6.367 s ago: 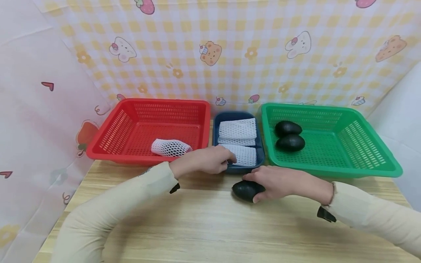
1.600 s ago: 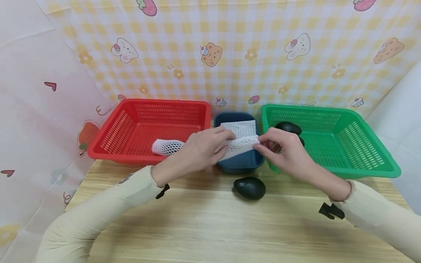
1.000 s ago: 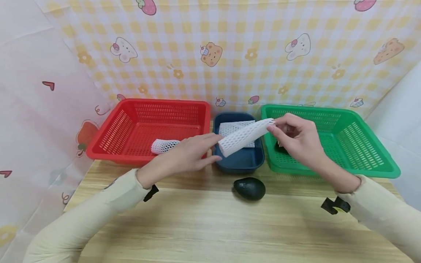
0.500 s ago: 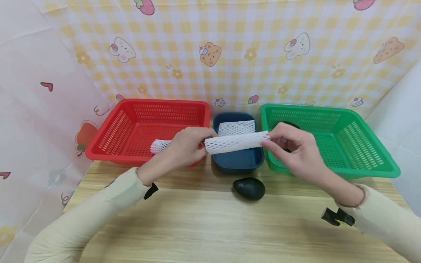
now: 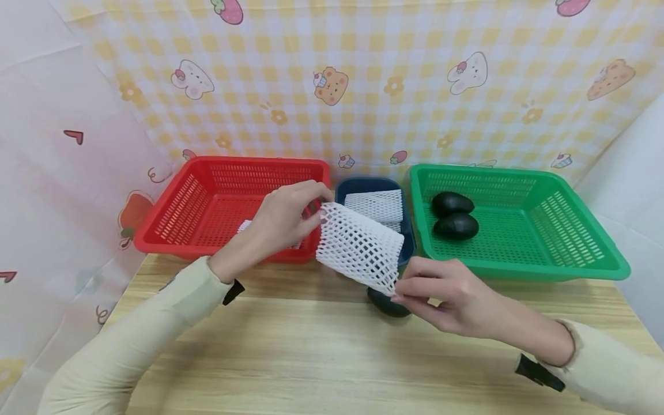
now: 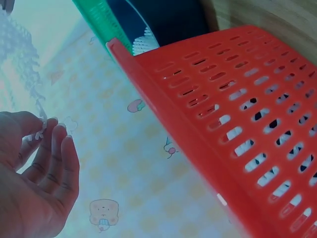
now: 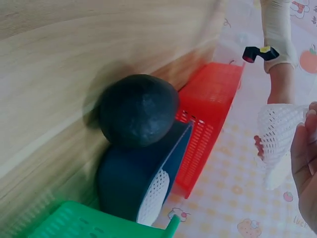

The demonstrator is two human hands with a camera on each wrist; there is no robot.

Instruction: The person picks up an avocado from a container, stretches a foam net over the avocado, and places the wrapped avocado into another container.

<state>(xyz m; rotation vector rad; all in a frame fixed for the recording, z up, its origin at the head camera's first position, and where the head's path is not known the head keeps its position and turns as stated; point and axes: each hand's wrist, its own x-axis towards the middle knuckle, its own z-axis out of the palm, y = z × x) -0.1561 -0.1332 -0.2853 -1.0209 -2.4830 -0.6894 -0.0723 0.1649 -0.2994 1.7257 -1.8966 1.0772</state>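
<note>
A white foam mesh sleeve (image 5: 360, 251) is stretched between both hands above the table, opened out flat and slanting down to the right. My left hand (image 5: 285, 216) pinches its upper left corner between thumb and fingers; the left wrist view shows this hand (image 6: 42, 168) pinching the mesh edge. At the lower right corner, my right hand (image 5: 453, 297) pinches the mesh with thumb and fingertips. Beneath that corner a dark avocado (image 5: 386, 305) lies on the table, partly covered by the sleeve; the right wrist view shows the avocado (image 7: 138, 109) in front of the dark blue tray (image 7: 124, 178).
More folded foam sleeves (image 5: 381, 204) lie in the blue tray (image 5: 409, 239). To its left stands a red basket (image 5: 259, 162), where another white sleeve (image 5: 244, 225) is mostly hidden by my left hand. The green basket (image 5: 529, 173) on the right holds two avocados (image 5: 456, 226).
A foam sleeve has been lifted from the blue tray by my right hand, and my left hand has taken its other end. The right hand has since moved down toward the avocado it released earlier.
</note>
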